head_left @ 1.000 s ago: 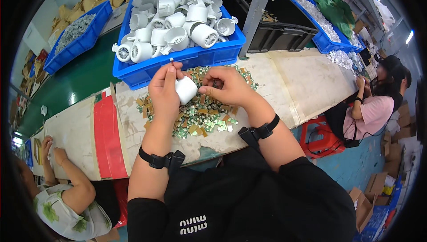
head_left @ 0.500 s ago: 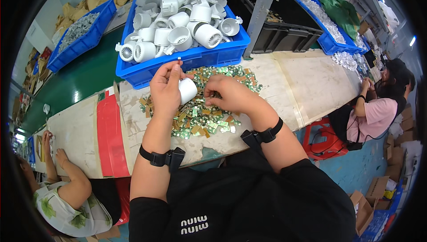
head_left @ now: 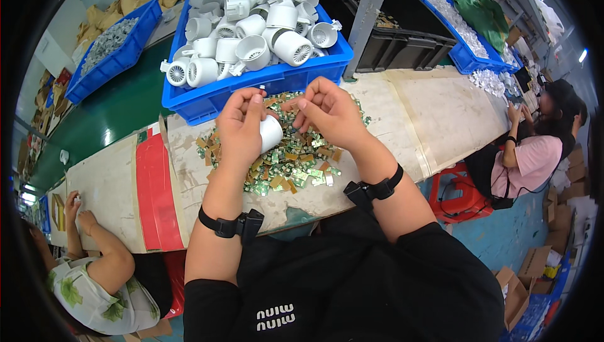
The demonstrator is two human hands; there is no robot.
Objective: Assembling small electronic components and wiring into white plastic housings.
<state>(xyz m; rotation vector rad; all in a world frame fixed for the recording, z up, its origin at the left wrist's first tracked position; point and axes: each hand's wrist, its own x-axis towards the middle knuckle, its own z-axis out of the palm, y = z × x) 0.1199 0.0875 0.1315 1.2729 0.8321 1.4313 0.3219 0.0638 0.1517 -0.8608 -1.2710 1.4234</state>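
Observation:
My left hand [head_left: 242, 127] is closed around a white plastic cup-shaped housing [head_left: 271, 134]. A small pale-tipped connector [head_left: 262, 88] sticks up by its thumb and fingertips. To the right, my right hand [head_left: 333, 115] is raised above the heap, thumb and fingers pinched on a small brownish circuit board [head_left: 290, 105], partly blurred. Beneath both hands spreads a loose pile of small green and brown circuit boards [head_left: 302, 172] on the worktable [head_left: 402, 134]. Just beyond the hands, a blue crate [head_left: 207, 101] is heaped with similar white housings [head_left: 251, 52].
A metal post [head_left: 371, 18] and a black bin [head_left: 402, 49] stand right of the crate. Blue trays [head_left: 113, 59] of small parts lie far left and far right. Red tape [head_left: 157, 191] crosses the table. Co-workers sit at left [head_left: 100, 273] and right [head_left: 528, 159].
My right hand has lifted out of the circuit board pile, up and to the right, with a small board at its fingertips. My left hand and the housing have shifted slightly right.

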